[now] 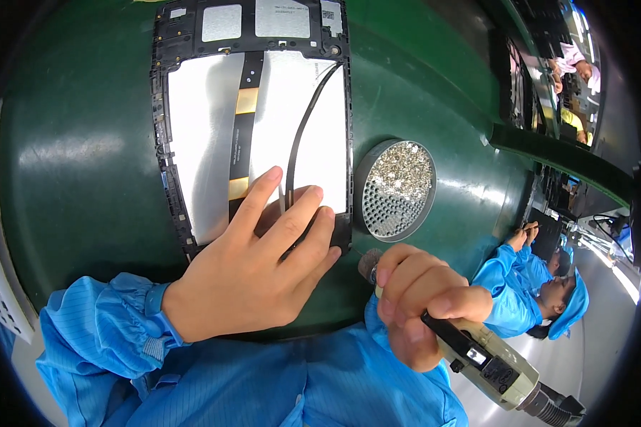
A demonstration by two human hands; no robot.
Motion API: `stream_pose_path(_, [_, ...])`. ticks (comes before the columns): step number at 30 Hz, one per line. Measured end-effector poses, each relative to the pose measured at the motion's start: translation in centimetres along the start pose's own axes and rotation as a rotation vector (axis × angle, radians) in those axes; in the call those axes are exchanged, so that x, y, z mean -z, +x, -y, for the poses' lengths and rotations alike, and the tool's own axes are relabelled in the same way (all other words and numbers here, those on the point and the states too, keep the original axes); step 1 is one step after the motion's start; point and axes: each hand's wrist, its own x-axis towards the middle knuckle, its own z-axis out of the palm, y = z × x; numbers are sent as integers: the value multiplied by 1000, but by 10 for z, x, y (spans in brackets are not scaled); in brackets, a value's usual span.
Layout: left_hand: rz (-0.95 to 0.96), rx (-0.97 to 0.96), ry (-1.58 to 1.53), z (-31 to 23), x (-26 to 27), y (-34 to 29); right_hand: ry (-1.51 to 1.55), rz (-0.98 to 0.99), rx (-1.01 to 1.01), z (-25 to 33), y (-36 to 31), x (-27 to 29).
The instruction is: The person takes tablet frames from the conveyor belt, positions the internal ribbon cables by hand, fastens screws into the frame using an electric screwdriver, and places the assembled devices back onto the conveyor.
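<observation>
An opened tablet-like device (210, 132) lies on the green work surface, showing silver panels, a dark flat ribbon cable (242, 139) with gold patches, and a thin black cable (303, 132). My left hand (260, 267) rests over its near end, fingers spread and palm down, hiding part of the cables and the lower frame. To the right, my right hand (424, 302) is wrapped around a pale electric screwdriver (502, 370) with a black lever. Its rear end points to the lower right. A grey rounded piece (369, 263) shows at the hand's left; I cannot tell exactly what it is.
Beside the device's right edge stands a round grey dish (367, 206) of small shiny screws over a perforated plate. A green rail (563, 153) crosses at the right. Co-workers in blue (509, 288) sit at the right, one holding a dark panel (545, 235).
</observation>
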Motion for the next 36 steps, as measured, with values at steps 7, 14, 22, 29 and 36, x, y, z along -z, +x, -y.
stream_pose_path(7, [87, -35, 39, 1, 1, -4, -35, 2, 26, -1, 0, -5])
stream_pose_path(14, [97, -56, 84, 1, 5, -2, -20, -343, 8, 4, -11, 22])
stream_pose_path(22, [104, -58, 72, 2, 2, -2, -41, -291, -25, -7, -11, 20])
stream_pose_path(29, [100, -53, 66, 2, 3, -3, -40, -288, -37, -11, -10, 18])
stream_pose_path(36, [104, -60, 76, 3, 1, -2, -39, -275, -25, -13, -11, 19])
